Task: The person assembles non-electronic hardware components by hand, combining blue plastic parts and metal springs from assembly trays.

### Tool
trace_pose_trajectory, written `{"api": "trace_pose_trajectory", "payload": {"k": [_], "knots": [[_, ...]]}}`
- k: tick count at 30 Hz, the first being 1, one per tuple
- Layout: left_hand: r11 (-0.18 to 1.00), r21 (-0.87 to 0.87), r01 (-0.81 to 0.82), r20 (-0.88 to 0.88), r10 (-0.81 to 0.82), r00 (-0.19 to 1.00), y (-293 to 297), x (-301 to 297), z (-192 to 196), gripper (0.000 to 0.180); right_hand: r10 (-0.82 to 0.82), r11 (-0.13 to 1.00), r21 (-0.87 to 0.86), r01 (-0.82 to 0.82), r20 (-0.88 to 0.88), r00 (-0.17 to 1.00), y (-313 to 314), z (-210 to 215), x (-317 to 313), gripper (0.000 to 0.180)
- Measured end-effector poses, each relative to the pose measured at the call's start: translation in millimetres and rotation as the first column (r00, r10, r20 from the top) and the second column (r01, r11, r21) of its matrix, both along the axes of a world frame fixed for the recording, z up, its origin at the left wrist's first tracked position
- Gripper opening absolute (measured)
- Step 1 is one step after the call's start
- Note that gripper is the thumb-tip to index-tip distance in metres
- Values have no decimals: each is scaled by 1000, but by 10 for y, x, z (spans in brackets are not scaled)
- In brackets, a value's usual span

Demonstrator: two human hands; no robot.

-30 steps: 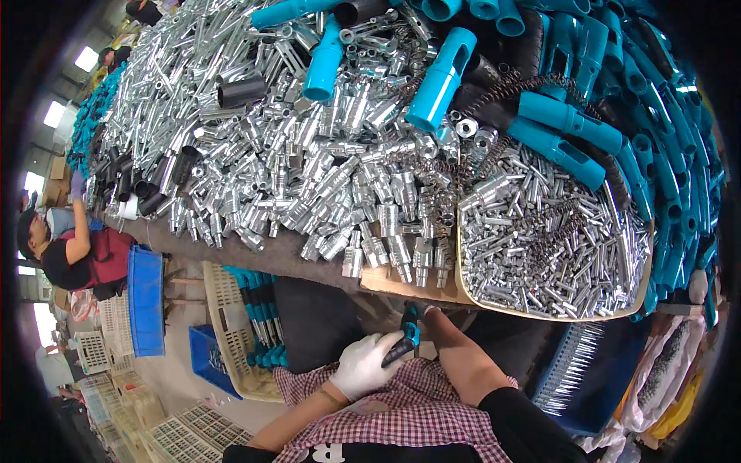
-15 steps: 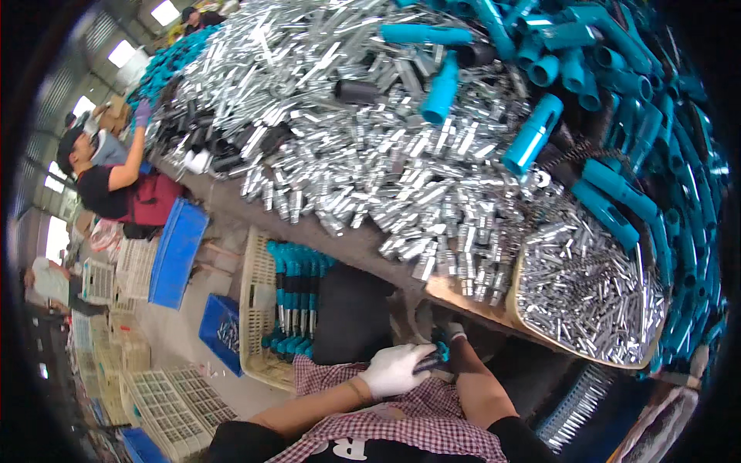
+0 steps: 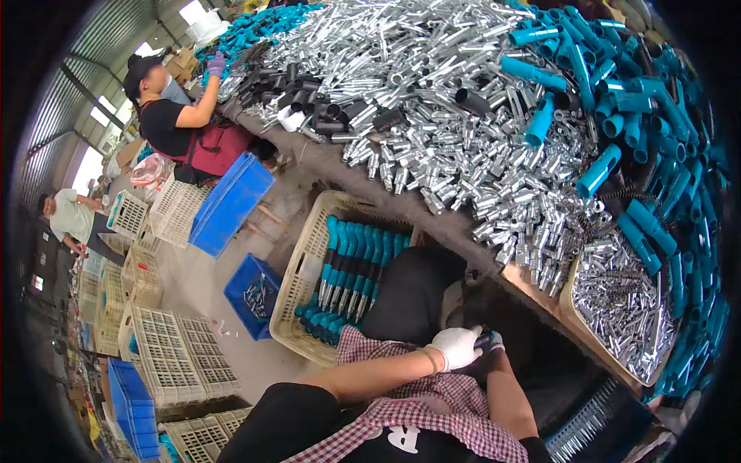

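Observation:
My left hand [image 3: 455, 347], in a white glove, is closed on a small dark part [image 3: 485, 339] low in front of my lap. Just right of it, my gloved right hand [image 3: 496, 339] is closed at the same part, touching it from the other side. Most of that part is hidden between the gloves, so its exact kind is unclear. Left of my hands a cream plastic crate [image 3: 292, 289] holds rows of teal and black tool handles [image 3: 355, 258] with metal tips.
A workbench [image 3: 332, 166] bears heaped metal fittings [image 3: 432, 147], teal tubes [image 3: 602, 170] and a tray of small metal pins [image 3: 625, 316]. Blue bins [image 3: 255, 297] and stacked crates [image 3: 174, 355] stand on the floor at left. One co-worker [image 3: 177, 116] works along the bench; another person stands farther back.
The view has swung left, so the bench and crate sit farther right in the picture. My hands are closer together, and the teal seen between them before is now hidden.

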State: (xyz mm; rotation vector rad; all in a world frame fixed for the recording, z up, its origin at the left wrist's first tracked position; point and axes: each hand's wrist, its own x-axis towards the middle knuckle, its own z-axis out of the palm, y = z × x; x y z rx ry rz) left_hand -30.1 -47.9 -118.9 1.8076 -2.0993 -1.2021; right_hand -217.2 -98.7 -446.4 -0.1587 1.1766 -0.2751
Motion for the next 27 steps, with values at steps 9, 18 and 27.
{"api": "trace_pose_trajectory", "payload": {"k": [9, 18, 27], "knots": [[993, 66, -96, 13, 95, 995, 20, 64, -379, 34, -396, 663, -716, 220, -85, 914, 40, 2797, 846, 25], [987, 142, -72, 59, 64, 996, -102, 142, -154, 36, -375, 746, -641, 182, -179, 909, 13, 2488, 795, 27], [973, 149, -176, -94, 191, 977, -57, 6, -451, 38, -329, 597, -777, -199, -464, 823, 34, 2255, 712, 28]]}}
